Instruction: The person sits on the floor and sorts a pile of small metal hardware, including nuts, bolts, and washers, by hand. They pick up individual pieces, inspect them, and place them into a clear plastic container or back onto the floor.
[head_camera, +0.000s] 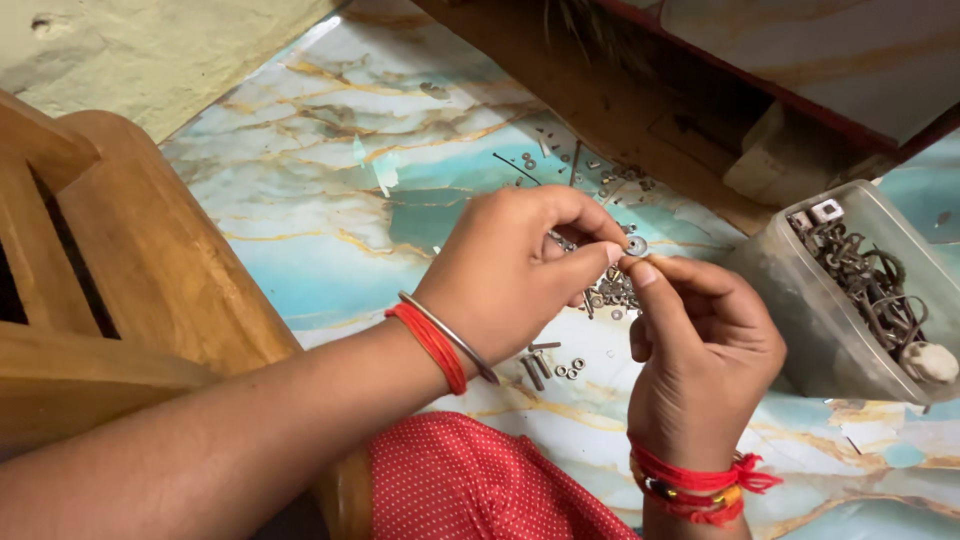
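Observation:
My left hand (515, 270) and my right hand (705, 350) meet fingertip to fingertip above the marbled floor. A small round metal washer (636, 245) sits right at the point where the fingers join, pinched by my right thumb and forefinger. My left thumb and forefinger are closed on a small metal bolt (562, 240), of which only a short piece shows under the fingers. Directly below the hands lies a little heap of nuts and washers (612, 292). Both wrists wear red thread bands, and the left also has a metal bangle.
A clear plastic tub (800, 300) of rusty hardware stands at the right. Loose bolts and nuts (550, 365) lie below my left hand, and more small parts (600, 175) lie farther back. Wooden furniture (130, 260) fills the left. Red dotted cloth (470, 490) covers my lap.

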